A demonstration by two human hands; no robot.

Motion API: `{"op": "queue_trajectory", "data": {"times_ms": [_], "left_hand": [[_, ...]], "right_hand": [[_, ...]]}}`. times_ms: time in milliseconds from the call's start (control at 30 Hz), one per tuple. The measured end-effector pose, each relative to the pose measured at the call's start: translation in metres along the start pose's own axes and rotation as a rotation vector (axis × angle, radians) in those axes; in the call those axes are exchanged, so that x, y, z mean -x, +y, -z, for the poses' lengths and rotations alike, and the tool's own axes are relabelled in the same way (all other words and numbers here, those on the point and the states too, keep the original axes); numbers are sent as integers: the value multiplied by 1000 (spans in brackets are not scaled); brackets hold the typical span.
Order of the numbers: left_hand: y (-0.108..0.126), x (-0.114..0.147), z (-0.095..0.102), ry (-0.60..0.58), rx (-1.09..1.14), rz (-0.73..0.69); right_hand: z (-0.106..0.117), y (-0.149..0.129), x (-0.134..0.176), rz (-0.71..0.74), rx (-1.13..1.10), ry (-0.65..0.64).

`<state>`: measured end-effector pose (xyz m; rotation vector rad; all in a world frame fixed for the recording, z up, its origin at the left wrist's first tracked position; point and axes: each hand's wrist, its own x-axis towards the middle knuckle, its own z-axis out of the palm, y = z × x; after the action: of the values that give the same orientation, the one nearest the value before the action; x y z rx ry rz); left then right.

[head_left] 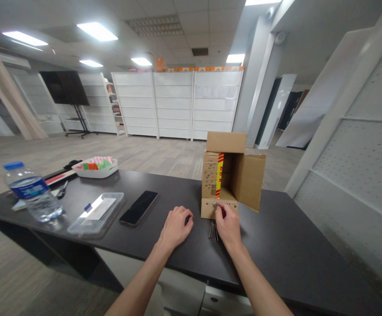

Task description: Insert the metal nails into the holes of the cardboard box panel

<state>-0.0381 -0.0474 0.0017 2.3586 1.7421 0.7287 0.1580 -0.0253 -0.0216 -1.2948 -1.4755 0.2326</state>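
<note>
A cardboard box (210,175) stands on the dark desk with its flaps spread and its opening facing me. Small round marks dot its left side flap, and a row of small holes runs along the lower front flap (207,212). My right hand (228,224) pinches at this row, beside small shiny bits; whatever is between the fingertips is too small to name. Just below the flap, several thin metal screws or nails (213,231) lie in a bunch by that hand. My left hand (176,226) rests on the desk, fingers curled and thumb close to the forefinger, its inside hidden.
Left of my hands lie a black phone (139,208) and a clear plastic case (96,213). A water bottle (33,193) stands farther left, with a pen (63,189) beside it. A white tray (97,173) with colourful packets sits behind. Pegboard panels (365,166) rise at right.
</note>
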Motion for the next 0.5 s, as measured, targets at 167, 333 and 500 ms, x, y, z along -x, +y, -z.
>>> {"op": "queue_trajectory", "data": {"times_ms": [167,333,500], "left_hand": [[0,0,0,-6,3,5],[-1,0,-1,3,-3,2],[-2,0,-1,6,3,0]], "right_hand": [[0,1,1,-24,-7,-3],[1,1,1,-35,-22,-3],[6,1,0,7,-23,-50]]}}
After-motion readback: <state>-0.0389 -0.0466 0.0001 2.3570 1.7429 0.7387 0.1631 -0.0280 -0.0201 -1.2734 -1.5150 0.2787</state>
